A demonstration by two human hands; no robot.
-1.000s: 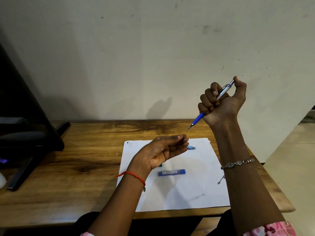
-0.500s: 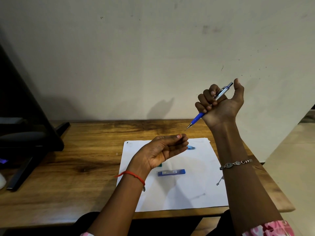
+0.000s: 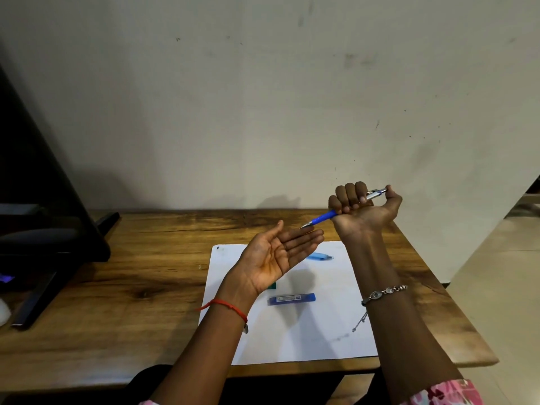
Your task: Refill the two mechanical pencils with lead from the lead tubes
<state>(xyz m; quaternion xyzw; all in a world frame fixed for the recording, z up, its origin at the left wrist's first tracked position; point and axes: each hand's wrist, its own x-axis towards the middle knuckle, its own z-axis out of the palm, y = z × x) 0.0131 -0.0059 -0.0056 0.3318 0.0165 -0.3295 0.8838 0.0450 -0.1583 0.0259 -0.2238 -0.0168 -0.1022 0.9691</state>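
My right hand [image 3: 362, 210] is raised above the desk and fisted around a blue and silver mechanical pencil [image 3: 324, 218], thumb on its top end, tip pointing down-left. My left hand [image 3: 277, 254] lies palm up with fingers spread, just under the pencil tip, and holds nothing I can see. On the white paper [image 3: 292, 331] lies a dark blue lead tube [image 3: 292, 298]. A light blue object [image 3: 320, 256] shows past my left fingers. A small green item [image 3: 271, 285] peeks out under my left palm; most of it is hidden.
The wooden desk [image 3: 131, 287] stands against a plain wall. A dark stand with a black base [image 3: 52, 247] occupies the left side. The desk's right edge [image 3: 467, 331] drops off to the floor.
My left hand has opened from a loose curl to a flat upturned palm. My right hand has dropped and tilted the pencil flatter, bringing its tip over my left fingers.
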